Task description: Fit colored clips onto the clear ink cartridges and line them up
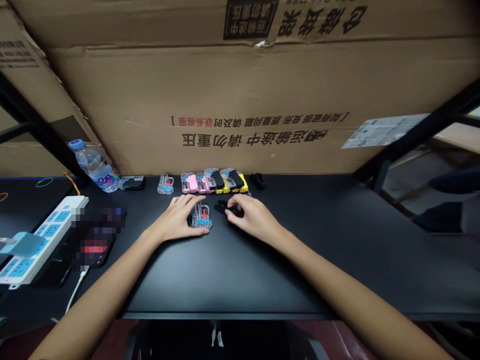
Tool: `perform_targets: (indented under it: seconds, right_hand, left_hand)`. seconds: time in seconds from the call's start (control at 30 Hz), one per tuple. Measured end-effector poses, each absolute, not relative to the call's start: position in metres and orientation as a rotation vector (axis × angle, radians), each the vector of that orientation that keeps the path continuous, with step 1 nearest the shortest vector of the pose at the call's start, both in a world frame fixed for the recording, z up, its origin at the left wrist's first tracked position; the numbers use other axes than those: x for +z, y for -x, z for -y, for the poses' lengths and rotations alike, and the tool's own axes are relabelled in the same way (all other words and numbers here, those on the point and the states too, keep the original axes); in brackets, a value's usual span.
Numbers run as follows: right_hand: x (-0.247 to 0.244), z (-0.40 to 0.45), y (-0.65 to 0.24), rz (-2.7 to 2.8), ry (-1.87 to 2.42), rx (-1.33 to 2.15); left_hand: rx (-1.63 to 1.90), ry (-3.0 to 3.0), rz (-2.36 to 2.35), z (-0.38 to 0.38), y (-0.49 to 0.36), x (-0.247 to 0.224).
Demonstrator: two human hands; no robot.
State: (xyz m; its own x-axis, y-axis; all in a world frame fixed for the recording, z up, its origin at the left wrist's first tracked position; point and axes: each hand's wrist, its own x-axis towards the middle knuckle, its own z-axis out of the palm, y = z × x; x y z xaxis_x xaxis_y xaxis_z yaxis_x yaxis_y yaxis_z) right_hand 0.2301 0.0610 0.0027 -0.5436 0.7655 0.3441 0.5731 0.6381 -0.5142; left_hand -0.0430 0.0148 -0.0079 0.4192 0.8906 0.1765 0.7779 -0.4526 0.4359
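My left hand point(180, 218) curves around a clear plastic piece with blue and red parts point(203, 218), which rests on the black table point(232, 280). Its thumb and fingers lie along the piece's top and lower edges. Just to the right, my right hand point(251, 215) has its thumb and fingers closed round a small black part point(222, 206); some of that part is hidden by the fingertips. Behind the hands is a row of clear cases with pink, black and yellow pieces point(213, 181). Another clear piece point(165, 184) stands left of the row.
A black part point(258, 180) lies right of the row. At the left are a black-and-clear case point(132, 183), a water bottle point(98, 167), a white power strip point(45, 235) and a phone with a cable point(99, 245). Cardboard point(258, 85) rises behind the table.
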Motion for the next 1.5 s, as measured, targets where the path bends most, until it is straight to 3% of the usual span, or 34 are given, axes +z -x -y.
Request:
perform_targets:
  seconds: [0.2,0.5,0.8,1.07,1.5]
  right_hand:
    - [-0.007,-0.058,-0.228,2.306,1.066,0.669]
    - [0.011,-0.09,-0.264,2.347,1.139,0.377]
    - [0.012,-0.051,-0.23,2.415,1.12,0.657]
    - [-0.009,-0.049,-0.222,2.072,0.917,1.328]
    - [0.008,-0.095,-0.27,2.35,1.152,0.339]
  left_hand:
    - [0.534,-2.393,-1.49,-0.016,0.044,-0.007]
    - [0.633,-2.458,-1.401,-0.01,0.027,-0.011]
    - [0.627,-2.423,-1.346,-0.006,0.018,-0.012]
    - [0.753,-2.251,-1.401,-0.011,0.022,-0.017]
    - [0.678,-2.25,-1.362,-0.013,0.024,-0.016]
